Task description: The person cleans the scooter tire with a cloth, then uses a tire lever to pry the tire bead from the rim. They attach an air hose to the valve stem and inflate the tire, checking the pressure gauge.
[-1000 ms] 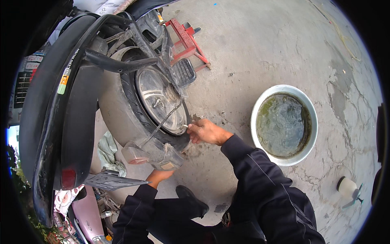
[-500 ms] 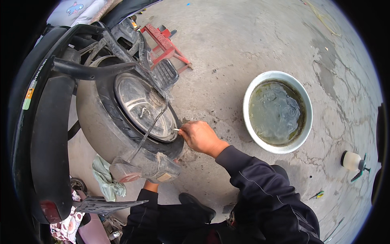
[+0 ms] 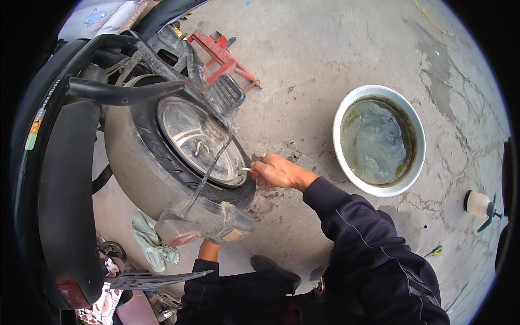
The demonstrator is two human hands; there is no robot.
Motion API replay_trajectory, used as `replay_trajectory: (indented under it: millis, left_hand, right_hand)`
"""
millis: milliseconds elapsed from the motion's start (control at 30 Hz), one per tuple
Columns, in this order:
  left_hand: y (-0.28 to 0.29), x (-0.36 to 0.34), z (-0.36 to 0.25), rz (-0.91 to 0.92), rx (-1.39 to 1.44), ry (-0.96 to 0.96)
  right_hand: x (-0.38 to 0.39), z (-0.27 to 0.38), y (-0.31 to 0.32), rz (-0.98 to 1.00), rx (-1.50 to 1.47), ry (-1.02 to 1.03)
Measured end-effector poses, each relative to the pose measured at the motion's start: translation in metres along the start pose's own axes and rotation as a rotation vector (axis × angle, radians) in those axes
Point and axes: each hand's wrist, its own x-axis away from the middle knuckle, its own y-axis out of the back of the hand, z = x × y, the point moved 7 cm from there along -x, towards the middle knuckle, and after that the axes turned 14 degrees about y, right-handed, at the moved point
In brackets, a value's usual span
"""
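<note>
My right hand [image 3: 276,172] is closed at the right edge of the scooter's rear wheel [image 3: 203,143]. From its fingers a short, pale, stick-like piece [image 3: 245,169] points toward the rim; its exact kind is unclear. The black tyre [image 3: 157,143] circles the dusty metal hub, and a grey mudguard [image 3: 130,146] covers much of it. My left hand [image 3: 210,249] reaches up behind the tail light and rear mudguard end [image 3: 233,230]. Only its wrist side shows there, with the fingers hidden. A thin dark cable or strut [image 3: 208,172] crosses in front of the wheel.
A white basin [image 3: 340,162] of murky water stands on the concrete to the right. Beyond it are a spray bottle [image 3: 478,204] and a screwdriver [image 3: 436,251]. A red metal stand [image 3: 227,62] sits at the far side, and a pale green plastic bag [image 3: 154,241] lies below the mudguard.
The whole view has shifted slightly, moving the scooter and basin rightward in the picture. My right hand stays at the rim with the pale piece, its wrist slightly turned.
</note>
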Motion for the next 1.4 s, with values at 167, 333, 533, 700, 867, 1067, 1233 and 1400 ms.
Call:
replay_trajectory:
  millis: [167, 333, 533, 700, 867, 1067, 1233, 1400]
  left_hand:
    - [0.028, 0.002, 0.017, -0.045, -0.204, 0.112]
    - [0.010, 0.006, 0.005, -0.150, 0.340, 0.207]
    - [-0.015, 0.006, -0.018, -0.149, -0.100, 0.005]
    - [-0.001, 0.008, 0.002, -0.119, 0.742, 0.232]
    - [-0.007, 0.004, -0.004, 0.008, 0.746, 0.196]
    - [0.006, 0.009, 0.004, -0.241, 0.708, 0.268]
    - [0.001, 0.009, -0.008, -0.225, -0.031, 0.163]
    - [0.001, 0.008, -0.017, -0.383, -1.009, -0.063]
  right_hand:
    - [0.003, -0.008, -0.004, -0.040, -0.159, 0.047]
    - [0.004, 0.000, -0.003, -0.215, -0.039, 0.174]
    - [0.008, -0.008, -0.002, -0.215, -0.207, 0.018]
    - [0.006, -0.004, -0.006, -0.183, -0.102, 0.058]
    - [0.008, -0.004, -0.006, -0.223, -0.170, 0.037]
    - [0.003, 0.003, -0.008, -0.201, -0.155, 0.125]
    - [0.005, -0.003, -0.008, -0.187, -0.214, 0.023]
    - [0.006, -0.001, -0.008, -0.183, -0.217, 0.001]
